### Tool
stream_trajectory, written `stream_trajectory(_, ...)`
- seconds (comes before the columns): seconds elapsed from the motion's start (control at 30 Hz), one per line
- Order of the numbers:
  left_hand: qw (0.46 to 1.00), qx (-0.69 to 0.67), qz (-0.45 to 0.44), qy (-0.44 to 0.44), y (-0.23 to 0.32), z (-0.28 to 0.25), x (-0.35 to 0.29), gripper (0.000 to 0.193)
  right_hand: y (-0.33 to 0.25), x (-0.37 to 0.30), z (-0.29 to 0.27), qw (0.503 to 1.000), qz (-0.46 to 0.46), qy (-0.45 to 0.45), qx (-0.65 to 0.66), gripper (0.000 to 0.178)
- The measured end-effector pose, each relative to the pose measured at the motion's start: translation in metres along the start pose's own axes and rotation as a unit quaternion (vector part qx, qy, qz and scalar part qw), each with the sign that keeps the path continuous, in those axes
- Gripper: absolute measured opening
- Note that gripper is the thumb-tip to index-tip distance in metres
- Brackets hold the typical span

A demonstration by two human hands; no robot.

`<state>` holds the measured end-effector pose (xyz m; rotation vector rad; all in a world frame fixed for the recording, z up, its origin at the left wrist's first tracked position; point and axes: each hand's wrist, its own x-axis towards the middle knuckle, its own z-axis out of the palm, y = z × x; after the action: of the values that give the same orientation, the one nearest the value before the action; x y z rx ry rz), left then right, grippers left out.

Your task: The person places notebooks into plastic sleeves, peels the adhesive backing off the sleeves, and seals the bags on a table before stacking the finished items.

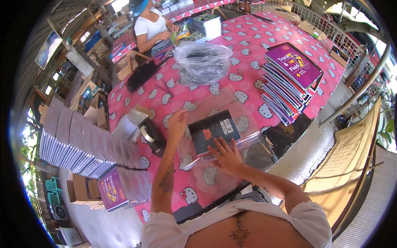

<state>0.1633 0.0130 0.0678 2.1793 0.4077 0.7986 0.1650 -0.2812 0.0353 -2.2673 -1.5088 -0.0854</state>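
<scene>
A dark spiral-bound notebook [206, 130] with a red mark and a pale label lies on a clear plastic sheet [244, 142]. My right hand [226, 157] rests flat on the notebook's lower part, fingers spread. At the sheet's upper left edge my left hand [177, 122] has its fingers pinched together, apparently on the plastic. Just below that hand a black tape dispenser [152, 136] stands on the table. Farther back sits a bunched clear plastic bag [202, 62] full of film.
Spiral notebooks form a stack [289, 78] at right and a long row [82, 140] at left. A black flat box [287, 134] sits at the right table edge. A black brush [142, 76] lies on the pink tablecloth [244, 25]. Another person [151, 27] handles books at the far side.
</scene>
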Motion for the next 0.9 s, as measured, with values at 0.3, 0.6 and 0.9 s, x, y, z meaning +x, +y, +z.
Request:
stream_trajectory(0.3,0.93,0.308,0.16,-0.121,-0.071,0.075,0.062,0.013,-0.011,0.011,-0.002,1.0,0.004,-0.014,0.003,0.065)
stream_trajectory(0.6,0.936,0.299,0.107,-0.152,-0.045,0.077,0.059,0.014,-0.004,0.009,-0.002,1.0,0.006,-0.007,0.022,0.065)
stream_trajectory(0.9,0.937,0.296,0.104,-0.155,-0.014,0.056,0.062,0.029,0.002,0.005,0.0,1.0,-0.024,-0.012,0.003,0.07)
